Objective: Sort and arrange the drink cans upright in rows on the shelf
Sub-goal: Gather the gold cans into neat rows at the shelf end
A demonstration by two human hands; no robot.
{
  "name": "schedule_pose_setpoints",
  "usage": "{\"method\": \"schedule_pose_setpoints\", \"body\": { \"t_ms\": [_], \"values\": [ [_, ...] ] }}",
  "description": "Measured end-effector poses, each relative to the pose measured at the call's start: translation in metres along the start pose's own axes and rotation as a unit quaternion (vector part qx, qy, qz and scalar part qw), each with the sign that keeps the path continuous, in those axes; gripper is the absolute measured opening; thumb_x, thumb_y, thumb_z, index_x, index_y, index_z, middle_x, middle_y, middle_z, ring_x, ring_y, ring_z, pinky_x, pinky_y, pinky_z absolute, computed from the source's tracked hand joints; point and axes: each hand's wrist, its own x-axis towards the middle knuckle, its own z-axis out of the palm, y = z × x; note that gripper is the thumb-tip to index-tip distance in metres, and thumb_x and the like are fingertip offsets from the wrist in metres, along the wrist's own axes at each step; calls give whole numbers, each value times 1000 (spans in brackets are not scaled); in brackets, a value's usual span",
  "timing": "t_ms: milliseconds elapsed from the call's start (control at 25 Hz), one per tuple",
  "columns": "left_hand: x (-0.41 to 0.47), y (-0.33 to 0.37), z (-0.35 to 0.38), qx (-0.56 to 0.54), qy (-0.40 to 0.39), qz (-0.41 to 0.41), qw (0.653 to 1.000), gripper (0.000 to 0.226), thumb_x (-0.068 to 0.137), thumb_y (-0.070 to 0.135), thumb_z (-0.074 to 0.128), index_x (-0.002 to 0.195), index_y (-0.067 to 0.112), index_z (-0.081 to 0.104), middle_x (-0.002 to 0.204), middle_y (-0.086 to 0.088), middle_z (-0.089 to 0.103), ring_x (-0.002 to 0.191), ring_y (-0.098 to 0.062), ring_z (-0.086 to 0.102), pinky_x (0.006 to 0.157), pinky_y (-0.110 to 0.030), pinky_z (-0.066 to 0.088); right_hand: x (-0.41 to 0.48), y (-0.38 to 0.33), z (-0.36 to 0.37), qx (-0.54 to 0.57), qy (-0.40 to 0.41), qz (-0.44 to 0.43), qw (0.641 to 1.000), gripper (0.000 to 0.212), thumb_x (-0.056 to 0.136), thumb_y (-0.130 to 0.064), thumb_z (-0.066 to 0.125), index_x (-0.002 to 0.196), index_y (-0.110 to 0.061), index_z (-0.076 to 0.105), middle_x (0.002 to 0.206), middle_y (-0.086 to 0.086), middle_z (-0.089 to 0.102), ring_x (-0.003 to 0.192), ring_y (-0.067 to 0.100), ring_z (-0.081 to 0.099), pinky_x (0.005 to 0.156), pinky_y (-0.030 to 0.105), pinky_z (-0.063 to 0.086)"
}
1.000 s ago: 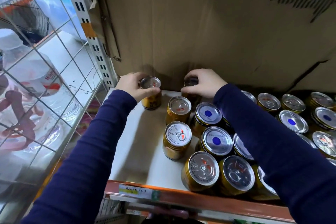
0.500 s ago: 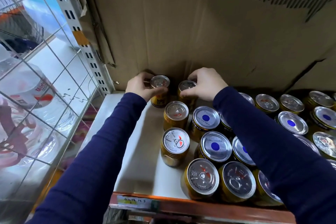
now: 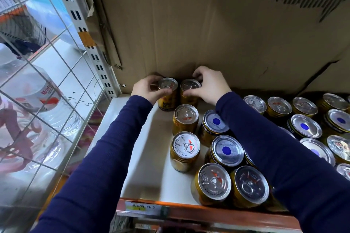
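Fingers (image 3: 164,91) of the left hand (image 3: 144,89) and right hand (image 3: 210,87) were curled round the rims of the left can (image 3: 167,83) and right can (image 3: 190,85), stood upright side by side at the far left of the shelf (image 3: 140,157), rigid, slick and probably heavy, judged best gripped round the wall.

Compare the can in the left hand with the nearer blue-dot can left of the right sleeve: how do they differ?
The left-hand can shows a pull-tab top; the blue-dot can shows a plain top. The left hand grips the first; no hand holds the second. The first stands at the back by the cardboard; the second nearer the front. Both are gold and upright.
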Motion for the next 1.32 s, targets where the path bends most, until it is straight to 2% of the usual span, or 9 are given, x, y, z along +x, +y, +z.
{"method": "schedule_pose_setpoints", "body": {
  "t_ms": [200,320,440,520,640,760,920,1120,1320],
  "values": [
    [-10,8,0,63,46,-7,997,64,68,37,81,120,9,55,116,-9,59,102,-20,57,82,-24,45,-11,-2,-3,-29,-11,-16,999,55,77,-49,71,118,-15,57,113,6,65,99,21,60,82,29,48],
    [-37,16,-1,112,81,85,987,45,74,41,74,106,12,64,99,-2,56,85,-13,55,68,-9,42,-33,3,-27,-60,-66,-53,995,49,79,-54,65,114,-21,62,109,1,65,97,17,59,83,30,48],
    [-67,26,9,61,-74,117,989,43,72,44,74,103,15,67,93,5,65,76,2,56,63,0,40,-60,8,-52,-91,-223,-65,968,48,74,-56,69,112,-26,65,104,-6,65,92,9,59,78,24,45],
    [-73,29,15,59,-138,100,984,51,66,48,77,107,19,65,92,10,65,80,4,57,64,0,40,-68,5,-50,-125,-254,-77,956,53,71,-57,71,113,-24,65,102,-9,64,91,7,57,76,22,44],
    [-67,31,17,106,-123,93,982,58,60,60,76,100,19,68,91,5,70,82,-7,63,68,-17,51,-62,-2,-39,-175,-251,-85,948,62,68,-58,73,116,-21,63,106,-5,65,94,12,59,81,29,51],
    [-66,31,5,203,-78,89,972,71,55,75,65,92,15,71,79,-2,70,73,-16,63,66,-34,55,-55,2,-37,-94,-192,-62,975,43,70,-49,74,102,-20,70,96,-4,68,90,13,61,78,30,52],
    [-61,19,-24,216,-46,48,974,62,60,67,71,93,15,71,79,-3,69,74,-18,61,64,-32,53,-52,12,-31,0,-173,-20,985,43,76,-46,71,109,-19,63,91,-7,61,83,9,57,68,23,44],
    [-57,5,-33,159,-37,29,986,69,51,66,73,100,18,67,95,-1,64,85,-17,60,73,-29,51,-44,4,-22,-178,-314,-25,932,72,77,-44,72,135,-15,43,126,5,54,102,19,54,82,28,47],
    [-56,10,-37,107,-79,31,991,62,62,38,84,115,13,63,106,-1,67,94,-14,61,78,-23,50,-47,-4,3,-159,-252,-62,953,71,68,-57,73,121,-13,54,113,5,62,96,21,59,86,38,52]
  ]
}}
